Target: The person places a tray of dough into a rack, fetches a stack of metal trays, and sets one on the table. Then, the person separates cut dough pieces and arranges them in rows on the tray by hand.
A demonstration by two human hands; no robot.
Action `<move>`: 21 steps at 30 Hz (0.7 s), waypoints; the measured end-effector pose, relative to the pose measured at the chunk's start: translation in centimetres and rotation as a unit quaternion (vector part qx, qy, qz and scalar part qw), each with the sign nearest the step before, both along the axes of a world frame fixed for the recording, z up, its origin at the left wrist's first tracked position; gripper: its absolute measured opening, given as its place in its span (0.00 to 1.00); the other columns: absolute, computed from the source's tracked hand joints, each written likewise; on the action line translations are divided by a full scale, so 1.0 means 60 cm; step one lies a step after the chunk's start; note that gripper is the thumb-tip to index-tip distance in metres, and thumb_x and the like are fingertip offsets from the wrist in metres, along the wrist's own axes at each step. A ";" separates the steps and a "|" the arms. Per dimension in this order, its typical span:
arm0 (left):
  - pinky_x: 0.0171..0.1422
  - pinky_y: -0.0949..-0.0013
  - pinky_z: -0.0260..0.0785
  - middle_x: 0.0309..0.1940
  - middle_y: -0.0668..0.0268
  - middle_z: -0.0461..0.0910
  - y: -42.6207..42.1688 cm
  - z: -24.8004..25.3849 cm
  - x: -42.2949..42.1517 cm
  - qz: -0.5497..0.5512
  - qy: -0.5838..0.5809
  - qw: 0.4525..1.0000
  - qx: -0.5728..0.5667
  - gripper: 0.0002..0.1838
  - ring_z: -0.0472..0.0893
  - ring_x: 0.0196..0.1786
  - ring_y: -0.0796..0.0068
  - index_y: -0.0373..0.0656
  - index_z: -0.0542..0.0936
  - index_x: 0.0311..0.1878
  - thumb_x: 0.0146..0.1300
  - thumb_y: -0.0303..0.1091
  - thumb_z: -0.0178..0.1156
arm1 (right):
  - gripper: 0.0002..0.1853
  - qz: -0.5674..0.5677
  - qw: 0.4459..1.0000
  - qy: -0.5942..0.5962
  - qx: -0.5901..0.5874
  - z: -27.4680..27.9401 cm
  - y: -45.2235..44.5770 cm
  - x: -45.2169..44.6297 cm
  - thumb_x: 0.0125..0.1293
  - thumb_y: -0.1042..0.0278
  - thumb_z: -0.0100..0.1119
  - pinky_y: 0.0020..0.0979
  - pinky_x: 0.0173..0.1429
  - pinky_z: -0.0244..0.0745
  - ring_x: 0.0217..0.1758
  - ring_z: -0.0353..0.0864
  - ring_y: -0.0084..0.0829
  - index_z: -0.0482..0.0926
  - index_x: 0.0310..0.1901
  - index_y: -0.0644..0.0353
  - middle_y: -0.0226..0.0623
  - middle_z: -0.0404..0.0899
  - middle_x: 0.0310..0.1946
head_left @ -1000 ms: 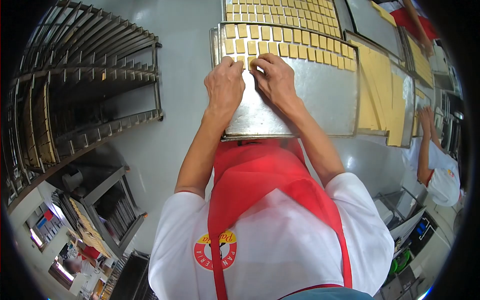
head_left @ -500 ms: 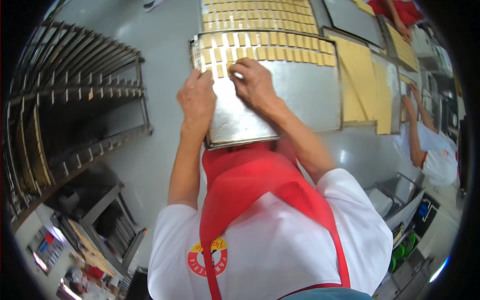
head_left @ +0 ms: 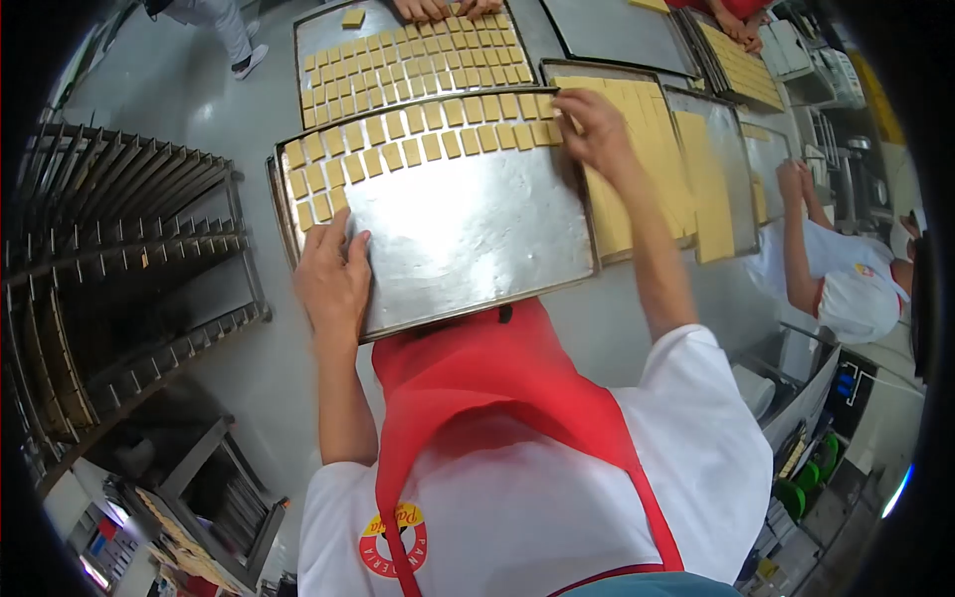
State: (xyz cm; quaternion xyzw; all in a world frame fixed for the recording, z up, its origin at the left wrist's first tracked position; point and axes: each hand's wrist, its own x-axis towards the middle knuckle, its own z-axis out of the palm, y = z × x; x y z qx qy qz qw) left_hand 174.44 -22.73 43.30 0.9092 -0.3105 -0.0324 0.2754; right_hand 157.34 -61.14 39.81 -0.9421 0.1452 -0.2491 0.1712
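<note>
A metal tray (head_left: 468, 229) lies before me, with rows of small yellow dough pieces (head_left: 413, 119) along its far side. My left hand (head_left: 335, 274) rests at the tray's left part with fingers apart, its fingertips beside the nearest pieces of a short third row. At the tray's far right corner is my right hand (head_left: 594, 129), its thumb and fingers bent together near the end of the rows. Whatever those fingers hold, if anything, is too small to make out. Right of the tray lie wide yellow dough sheets (head_left: 632, 164).
Another person's hands (head_left: 438, 10) are over a second filled tray (head_left: 308, 35) beyond mine. A co-worker (head_left: 846, 274) stands at the right, and red-clad arms (head_left: 731, 25) reach in at the top right. Metal racks (head_left: 129, 269) stand left. Someone's legs (head_left: 224, 30) show at the top left.
My hands have moved apart: the right went to the tray's far right corner, and the left opened by the short row. The view has shifted, showing more beyond the tray.
</note>
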 end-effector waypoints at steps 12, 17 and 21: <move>0.47 0.57 0.76 0.39 0.58 0.83 -0.172 -0.007 -0.145 -0.032 0.017 0.999 0.026 0.18 0.84 0.41 0.55 0.41 0.87 0.55 0.62 0.34 0.72 | 0.45 0.181 0.925 0.327 0.064 -0.064 -0.349 -0.059 0.48 0.88 0.60 0.41 0.69 0.76 0.65 0.76 0.49 0.68 0.74 0.60 0.41 0.67 0.74; 0.47 0.57 0.75 0.39 0.57 0.83 -0.197 -0.008 -0.172 -0.015 0.034 0.999 0.024 0.19 0.84 0.40 0.55 0.41 0.87 0.55 0.61 0.34 0.72 | 0.35 0.161 0.905 0.395 0.001 -0.031 -0.361 -0.018 0.45 0.79 0.66 0.43 0.61 0.77 0.62 0.79 0.51 0.77 0.61 0.64 0.50 0.80 0.54; 0.44 0.57 0.75 0.36 0.57 0.83 -0.199 -0.012 -0.180 -0.014 0.047 0.999 0.008 0.19 0.83 0.36 0.55 0.41 0.87 0.55 0.60 0.33 0.73 | 0.30 0.156 0.909 0.385 0.035 -0.053 -0.386 -0.029 0.44 0.76 0.72 0.41 0.55 0.79 0.53 0.83 0.50 0.80 0.55 0.65 0.48 0.84 0.45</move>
